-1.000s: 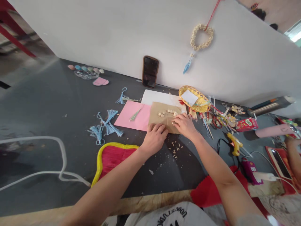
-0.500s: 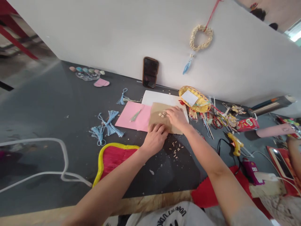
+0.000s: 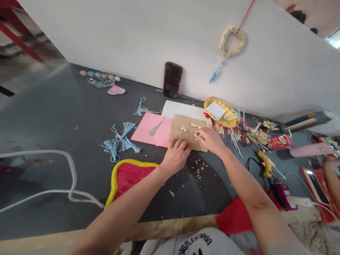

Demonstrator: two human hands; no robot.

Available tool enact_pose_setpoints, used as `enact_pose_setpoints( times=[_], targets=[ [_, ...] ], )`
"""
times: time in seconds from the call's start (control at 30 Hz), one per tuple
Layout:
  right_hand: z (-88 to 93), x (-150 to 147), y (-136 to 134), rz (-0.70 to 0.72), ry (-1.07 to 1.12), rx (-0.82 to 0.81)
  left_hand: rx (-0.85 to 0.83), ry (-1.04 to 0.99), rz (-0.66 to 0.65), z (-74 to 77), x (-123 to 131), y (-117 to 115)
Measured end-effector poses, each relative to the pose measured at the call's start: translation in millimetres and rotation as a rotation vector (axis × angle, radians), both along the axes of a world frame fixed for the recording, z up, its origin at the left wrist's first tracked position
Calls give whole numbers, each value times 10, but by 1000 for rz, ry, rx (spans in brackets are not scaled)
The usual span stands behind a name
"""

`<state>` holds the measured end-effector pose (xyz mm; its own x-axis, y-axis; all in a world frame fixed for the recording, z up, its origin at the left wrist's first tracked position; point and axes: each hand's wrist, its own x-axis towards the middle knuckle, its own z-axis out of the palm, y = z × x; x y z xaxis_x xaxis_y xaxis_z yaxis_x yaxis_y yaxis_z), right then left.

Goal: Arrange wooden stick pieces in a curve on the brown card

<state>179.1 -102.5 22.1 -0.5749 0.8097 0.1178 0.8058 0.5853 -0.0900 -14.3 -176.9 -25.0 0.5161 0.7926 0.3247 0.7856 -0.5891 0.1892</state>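
Two bare hands at work over a dark counter (image 3: 82, 117). The right grip (image 3: 211, 139) is nearly closed, its thumb and fingertips drawn together at a small pale bead (image 3: 196, 135) on a brown sheet (image 3: 183, 121); whether the bead is pinched or only touched cannot be told. Just beyond these fingertips lies a short row of pale beads (image 3: 196, 125); a small cluster (image 3: 183, 129) lies to their left, beyond the left grip. The left grip (image 3: 176, 155) is loosely curled, fingers bent over the sheet's near edge; whether it has hold of anything cannot be told.

Containers: beyond the right grip and slightly to its right, a yellow woven basket (image 3: 227, 114) bears a white square card (image 3: 216, 110). Well to the right of the same grip are a red carton (image 3: 280, 141) with a straw and a pink bottle (image 3: 305, 150), the contents of both hidden. Far beyond and left of the left grip, a clear glinting container (image 3: 99, 83) has a row of coloured balls (image 3: 98, 75) along its far side; its contents are too small to make out. Left of the left grip, a pink sheet (image 3: 143, 129) carries a green tassel (image 3: 154, 129).
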Motion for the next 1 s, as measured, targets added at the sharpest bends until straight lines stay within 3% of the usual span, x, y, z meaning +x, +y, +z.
enact_pose_setpoints(
  times=[0.13,0.33,0.6,0.77,1.0],
  targets=[
    [-18,40,-147,59,-58,20,3,9,-1,-9,0,-2],
    [-44,-21,-159,48,-114,32,-13,30,2,19,1,-10],
    [-12,1,-121,20,-9,-33,-15,7,-4,1,2,-5],
    [2,-248,41,-29,70,-42,-29,0,-6,4,-7,-4],
    [-140,-559,232,-126,-56,-54,-10,-2,-9,-2,-14,-4]
  ],
)
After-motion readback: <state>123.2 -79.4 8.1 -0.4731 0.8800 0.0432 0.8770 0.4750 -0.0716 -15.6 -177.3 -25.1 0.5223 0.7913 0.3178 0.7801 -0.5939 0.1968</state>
